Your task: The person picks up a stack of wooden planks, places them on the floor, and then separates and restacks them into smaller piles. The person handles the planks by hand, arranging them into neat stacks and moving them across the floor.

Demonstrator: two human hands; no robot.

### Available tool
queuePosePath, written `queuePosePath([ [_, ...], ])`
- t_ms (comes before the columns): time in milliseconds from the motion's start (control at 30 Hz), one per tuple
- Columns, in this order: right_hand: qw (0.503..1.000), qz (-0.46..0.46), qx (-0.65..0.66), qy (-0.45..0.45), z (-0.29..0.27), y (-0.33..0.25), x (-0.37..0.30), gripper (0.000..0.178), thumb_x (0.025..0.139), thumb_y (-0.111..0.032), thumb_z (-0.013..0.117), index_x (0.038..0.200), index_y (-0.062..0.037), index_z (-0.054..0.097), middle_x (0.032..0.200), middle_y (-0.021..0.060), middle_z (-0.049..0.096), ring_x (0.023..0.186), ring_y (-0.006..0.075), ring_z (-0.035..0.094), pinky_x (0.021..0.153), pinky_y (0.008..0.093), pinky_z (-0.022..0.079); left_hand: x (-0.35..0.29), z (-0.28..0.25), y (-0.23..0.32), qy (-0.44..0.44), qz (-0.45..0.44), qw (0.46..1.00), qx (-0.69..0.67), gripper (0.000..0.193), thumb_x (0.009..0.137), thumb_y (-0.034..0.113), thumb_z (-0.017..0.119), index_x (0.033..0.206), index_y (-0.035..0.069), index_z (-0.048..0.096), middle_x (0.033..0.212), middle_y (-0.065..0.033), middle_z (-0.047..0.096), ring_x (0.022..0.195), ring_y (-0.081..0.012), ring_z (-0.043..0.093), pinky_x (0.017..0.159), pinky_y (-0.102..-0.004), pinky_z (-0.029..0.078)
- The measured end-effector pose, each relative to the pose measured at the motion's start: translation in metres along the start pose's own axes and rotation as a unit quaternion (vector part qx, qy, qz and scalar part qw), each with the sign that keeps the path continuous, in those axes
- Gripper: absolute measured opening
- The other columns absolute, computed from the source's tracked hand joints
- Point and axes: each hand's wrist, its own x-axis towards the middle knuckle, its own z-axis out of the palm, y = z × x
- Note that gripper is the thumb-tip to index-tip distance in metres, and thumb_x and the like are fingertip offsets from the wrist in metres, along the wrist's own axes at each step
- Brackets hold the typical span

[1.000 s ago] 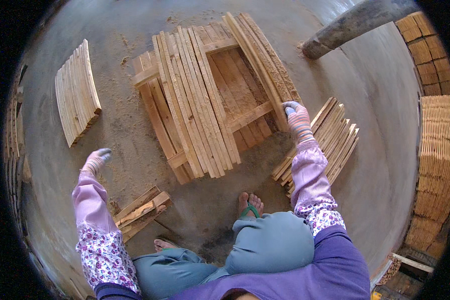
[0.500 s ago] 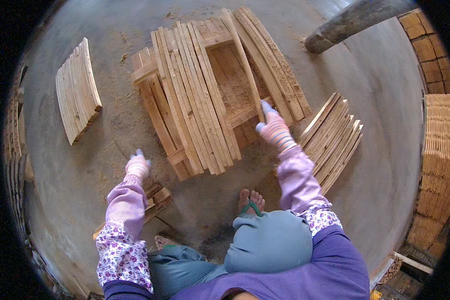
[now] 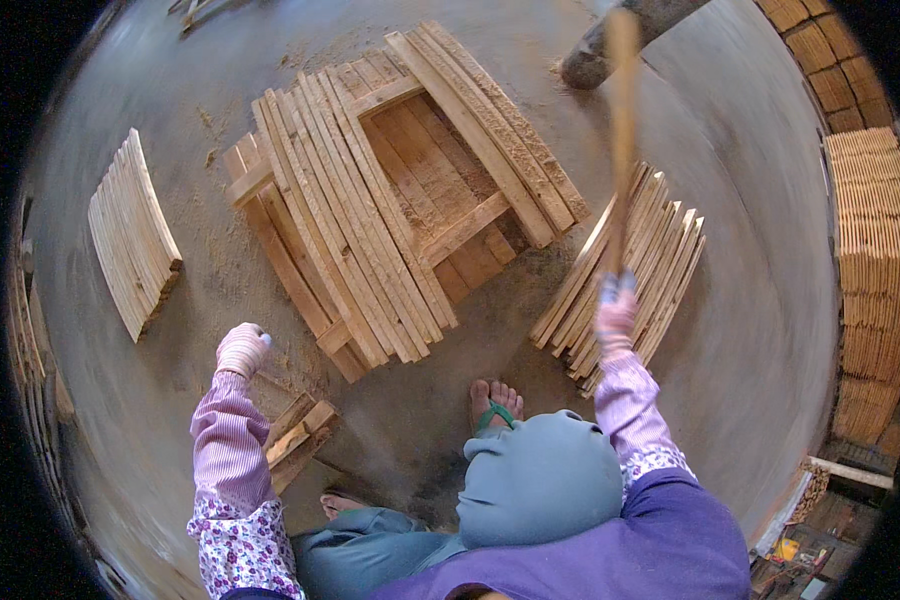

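Observation:
My right hand [image 3: 616, 312], in a striped glove, grips one end of a long wooden slat [image 3: 624, 130]. The slat points away from me above a fanned stack of slats [image 3: 650, 265] on the floor at right. My left hand [image 3: 243, 350], also gloved, hangs with fingers curled and nothing visible in it, above the floor left of the pallet. Ahead of me lies a wooden pallet [image 3: 465, 228] bearing a wide row of slats [image 3: 345, 215] on its left and a narrower row of slats [image 3: 490, 130] on its right, with a gap between them.
Another stack of slats [image 3: 135, 235] lies on the floor at left. Short wood pieces [image 3: 300, 440] sit near my left foot. A thick round post [image 3: 595, 60] stands at the far right. Tall piles of sawn wood [image 3: 875, 260] line the right side. Sawdust covers parts of the floor.
My right hand has swung the slat off the pallet's gap to the right, over the floor stack. My left hand has drawn slightly left and nearer, its fingers now curled. The view has shifted.

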Motion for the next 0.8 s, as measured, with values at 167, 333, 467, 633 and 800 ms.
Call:
queuePosePath([
  [167,0.898,0.144,-0.168,0.38,-0.134,0.252,0.014,0.043,0.102,-0.03,0.049,0.131,0.0014,0.055,0.127,0.0259,0.063,0.118,0.0399,0.06,0.099,0.0438,0.046,0.015,0.002,0.032,0.072,0.073,0.994,-0.039,0.035,0.093,0.034,0.06,0.118,0.011,0.07,0.119,-0.0158,0.069,0.114,-0.0336,0.064,0.098,-0.0419,0.049],
  [333,0.828,0.273,-0.048,0.487,-0.185,0.379,0.013,0.041,0.096,-0.026,0.056,0.126,0.0005,0.06,0.121,0.019,0.068,0.11,0.0339,0.064,0.095,0.0384,0.048,0.017,0.011,0.049,0.088,0.097,0.988,-0.08,0.037,0.094,0.036,0.06,0.121,0.012,0.068,0.119,-0.0162,0.069,0.114,-0.0338,0.063,0.099,-0.0417,0.049],
  [467,0.877,0.355,-0.1,0.309,-0.108,0.385,-0.027,0.047,0.097,-0.041,0.049,0.112,-0.0014,0.07,0.117,0.0202,0.069,0.112,0.0362,0.064,0.093,0.0402,0.051,-0.01,-0.015,0.059,0.127,0.09,0.984,-0.091,0.038,0.093,0.036,0.06,0.122,0.012,0.067,0.116,-0.0168,0.07,0.111,-0.0338,0.065,0.098,-0.0417,0.049],
  [633,0.851,0.472,-0.121,0.198,-0.092,0.284,-0.024,0.072,0.093,-0.068,0.042,0.126,-0.0095,0.067,0.124,0.0273,0.064,0.117,0.0392,0.061,0.1,0.0471,0.047,-0.025,-0.035,0.068,0.175,0.125,0.961,-0.172,0.038,0.093,0.035,0.061,0.122,0.01,0.067,0.112,-0.017,0.071,0.106,-0.0333,0.067,0.095,-0.042,0.051],
  [800,0.941,-0.068,-0.227,0.24,-0.054,0.106,0.048,0.081,0.083,-0.045,0.076,0.147,-0.0084,0.042,0.149,0.0219,0.042,0.135,0.0407,0.043,0.111,0.0483,0.036,-0.028,-0.037,0.09,0.27,0.172,0.92,-0.226,0.041,0.093,0.033,0.065,0.128,0.011,0.062,0.123,-0.0189,0.066,0.111,-0.0355,0.064,0.097,-0.0428,0.05],
])
